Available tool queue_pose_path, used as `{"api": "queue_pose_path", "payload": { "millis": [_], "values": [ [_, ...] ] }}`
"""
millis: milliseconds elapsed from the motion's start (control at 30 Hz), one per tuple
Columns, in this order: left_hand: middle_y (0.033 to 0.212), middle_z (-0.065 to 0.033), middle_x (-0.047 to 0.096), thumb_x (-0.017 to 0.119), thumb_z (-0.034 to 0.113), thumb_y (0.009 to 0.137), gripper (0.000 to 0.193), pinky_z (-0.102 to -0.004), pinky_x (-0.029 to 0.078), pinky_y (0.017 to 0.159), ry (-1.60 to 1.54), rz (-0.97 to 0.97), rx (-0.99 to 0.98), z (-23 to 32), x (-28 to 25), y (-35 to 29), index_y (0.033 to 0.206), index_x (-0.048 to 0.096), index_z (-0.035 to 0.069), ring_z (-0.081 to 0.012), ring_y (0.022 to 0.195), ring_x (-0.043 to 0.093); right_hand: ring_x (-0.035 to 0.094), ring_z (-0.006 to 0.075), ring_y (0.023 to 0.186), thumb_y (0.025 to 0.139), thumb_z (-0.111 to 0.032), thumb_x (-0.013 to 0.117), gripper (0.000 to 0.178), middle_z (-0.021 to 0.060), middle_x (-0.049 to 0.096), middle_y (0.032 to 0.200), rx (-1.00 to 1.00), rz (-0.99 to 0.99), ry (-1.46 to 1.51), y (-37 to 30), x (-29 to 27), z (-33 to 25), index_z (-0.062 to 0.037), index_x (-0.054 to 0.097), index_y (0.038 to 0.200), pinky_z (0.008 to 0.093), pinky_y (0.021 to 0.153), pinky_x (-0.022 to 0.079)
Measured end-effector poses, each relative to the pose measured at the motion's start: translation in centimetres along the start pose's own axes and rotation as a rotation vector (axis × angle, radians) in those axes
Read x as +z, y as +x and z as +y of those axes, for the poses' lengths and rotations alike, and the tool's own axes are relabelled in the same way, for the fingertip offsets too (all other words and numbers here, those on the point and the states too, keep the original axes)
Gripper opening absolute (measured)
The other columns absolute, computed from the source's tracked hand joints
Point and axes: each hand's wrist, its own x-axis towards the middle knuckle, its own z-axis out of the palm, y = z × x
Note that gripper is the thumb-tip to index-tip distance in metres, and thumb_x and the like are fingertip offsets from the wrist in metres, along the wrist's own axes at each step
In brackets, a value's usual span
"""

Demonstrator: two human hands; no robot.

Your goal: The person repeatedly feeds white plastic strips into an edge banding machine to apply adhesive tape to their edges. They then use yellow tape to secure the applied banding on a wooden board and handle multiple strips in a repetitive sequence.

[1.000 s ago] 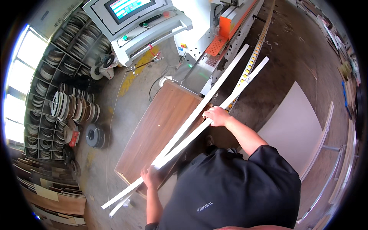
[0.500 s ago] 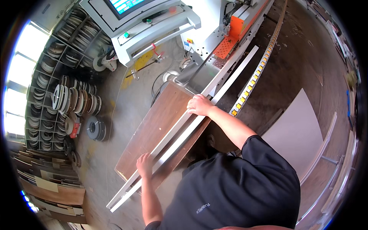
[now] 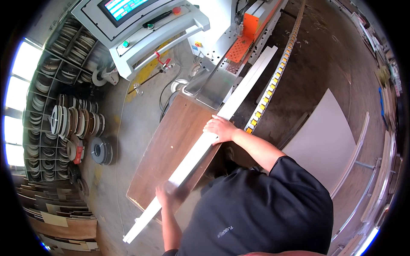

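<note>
Two long white strips [image 3: 191, 160] lie against each other, slanting across a brown wooden board [image 3: 166, 141] from lower left to upper right. My right hand [image 3: 220, 129] is wrapped over them near the board's far end, its fingers on the left side. Farther down, my left hand [image 3: 165, 195] grips the strips near their lower end; its fingers are somewhat blurred. Both ends of the strips reach past the board. A metal machine table [image 3: 213, 87] adjoins the board at its far end.
A grey machine console [image 3: 141, 47] with a lit screen stands ahead, beside an orange guard [image 3: 253, 26]. A roller track with yellow rollers [image 3: 268, 93] runs along the right. Edge-band rolls [image 3: 79, 121] fill a rack at left. A pale panel [image 3: 324, 145] leans at right.
The two strips, apart before, are now pressed together. My left hand has moved slightly down and my right hand still rests over them. The whole view has shifted a little.
</note>
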Motion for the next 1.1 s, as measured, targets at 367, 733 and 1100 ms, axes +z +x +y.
{"api": "queue_pose_path", "payload": {
  "millis": [367, 733, 1100],
  "values": [
    [0.143, -0.0153, 0.066, 0.099, 0.011, 0.067, 0.094, -0.0502, 0.053, 0.114, -0.012, -0.043, 0.182, 0.4, 0.2, 0.1, 0.153, 0.063, 0.008, -0.0398, 0.132, 0.06, 0.034, 0.0238, 0.167, 0.078, -0.062, 0.091, 0.102, 0.0016, 0.051, 0.171, 0.024, 0.052, 0.047, -0.9, 1.2, -0.7, -0.0186, 0.055, 0.163, 0.0568, 0.141, 0.013],
    [0.15, -0.0192, 0.061, 0.099, 0.035, 0.075, 0.099, -0.053, 0.047, 0.119, -0.019, -0.071, 0.037, 5.5, 0.8, 2.4, 0.158, 0.054, 0.006, -0.0425, 0.138, 0.056, 0.05, 0.0324, 0.157, 0.087, -0.045, 0.09, 0.07, 0.0103, 0.065, 0.157, 0.222, 0.326, 0.25, -1.1, 1.4, -0.1, -0.0128, 0.067, 0.145, 0.0563, 0.137, 0.028],
    [0.143, -0.0134, 0.059, 0.104, 0.039, 0.067, 0.098, -0.054, 0.037, 0.123, 0.085, -0.031, -0.039, 10.5, 4.9, 5.5, 0.15, 0.059, 0.014, -0.0372, 0.138, 0.051, 0.064, 0.0406, 0.133, 0.097, -0.037, 0.083, 0.054, 0.0194, 0.072, 0.138, 0.956, 0.712, -0.068, -8.5, -10.5, 27.0, -0.0057, 0.069, 0.139, 0.0491, 0.114, 0.052]
  ]
}}
